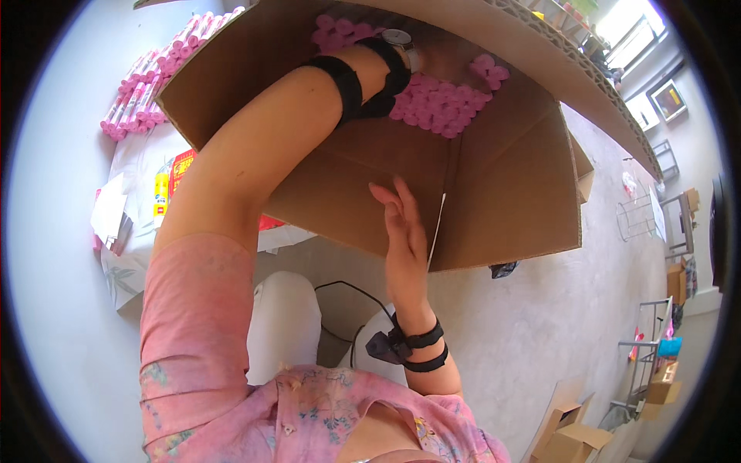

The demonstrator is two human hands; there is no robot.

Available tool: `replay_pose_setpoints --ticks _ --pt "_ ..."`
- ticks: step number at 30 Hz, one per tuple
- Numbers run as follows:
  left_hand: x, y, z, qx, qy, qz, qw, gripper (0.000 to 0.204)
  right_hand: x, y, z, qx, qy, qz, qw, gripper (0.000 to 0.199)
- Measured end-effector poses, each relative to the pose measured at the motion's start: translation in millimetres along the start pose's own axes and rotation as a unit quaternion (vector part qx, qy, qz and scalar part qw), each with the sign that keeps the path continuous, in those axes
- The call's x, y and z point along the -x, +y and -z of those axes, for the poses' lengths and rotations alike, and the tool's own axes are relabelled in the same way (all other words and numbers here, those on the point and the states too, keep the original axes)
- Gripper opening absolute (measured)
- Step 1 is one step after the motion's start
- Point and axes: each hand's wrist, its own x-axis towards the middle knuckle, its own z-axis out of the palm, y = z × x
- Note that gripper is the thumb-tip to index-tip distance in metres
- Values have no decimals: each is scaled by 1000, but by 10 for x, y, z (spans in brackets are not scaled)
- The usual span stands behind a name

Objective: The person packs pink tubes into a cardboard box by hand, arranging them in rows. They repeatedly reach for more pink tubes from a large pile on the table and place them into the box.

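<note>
The cardboard box (513,174) holds pink rolls (440,109), the left hand (449,62) inside with a grip I cannot tell, the right hand (405,228) unclenched near a flap (340,199).

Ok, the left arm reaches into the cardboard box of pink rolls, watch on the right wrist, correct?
Not quite: the watch is on the left wrist, as the head view shows. The left arm does reach into the cardboard box of pink rolls.

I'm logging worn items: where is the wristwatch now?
In the head view, the wristwatch is at top centre on the left wrist, beside a black strap and near pink rolls in the cardboard box.
</note>
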Motion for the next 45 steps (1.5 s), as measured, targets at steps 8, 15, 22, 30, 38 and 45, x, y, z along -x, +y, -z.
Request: replay_pose_setpoints --ticks 8,15,22,30,38,45 --pt "58 77 131 -8 -57 45 997 76 36 120 -43 0 12 7 1000 49" --pt "140 117 132 -16 -13 46 999 73 24 20 -119 38 4 -12 999 52" --pt "126 191 91 -7 17 46 999 70 -13 147 -88 69 34 35 996 47" --pt "246 223 53 11 47 54 997 67 -14 -23 -128 14 38 -25 999 48" --pt "292 235 30 19 70 51 996 64 -39 18 -87 24 22 -9 999 51" --pt "232 175 -26 15 71 41 996 61 -7 -38 -105 30 19 -26 999 50"
